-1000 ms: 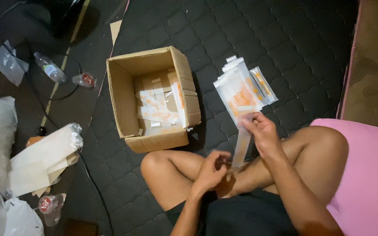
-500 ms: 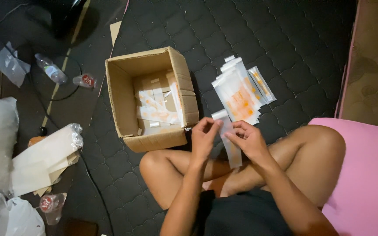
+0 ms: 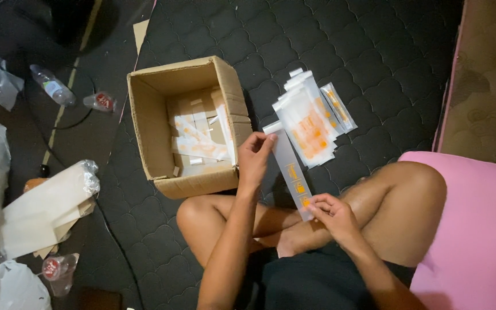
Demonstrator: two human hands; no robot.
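- Both hands have moved apart since half a second ago: the left hand [image 3: 255, 156] went up toward the box, the right hand [image 3: 333, 213] went down toward the knee, and the long clear packet [image 3: 290, 169] is now stretched out between them.
- Head view: left fingers are closed on the packet's top end, right fingers are closed on its bottom end, over the crossed legs.
- Head view: the packet has small orange marks and hangs just beside the open cardboard box [image 3: 231, 109], which has more packets lying flat inside.
- Head view: a pile of packets [image 3: 308, 123] lies on the dark quilted mat [image 3: 374, 51], near the left hand.
- It looks like 1 packet is being straightened; next it likely needs laying down flat, keeping both ends level.
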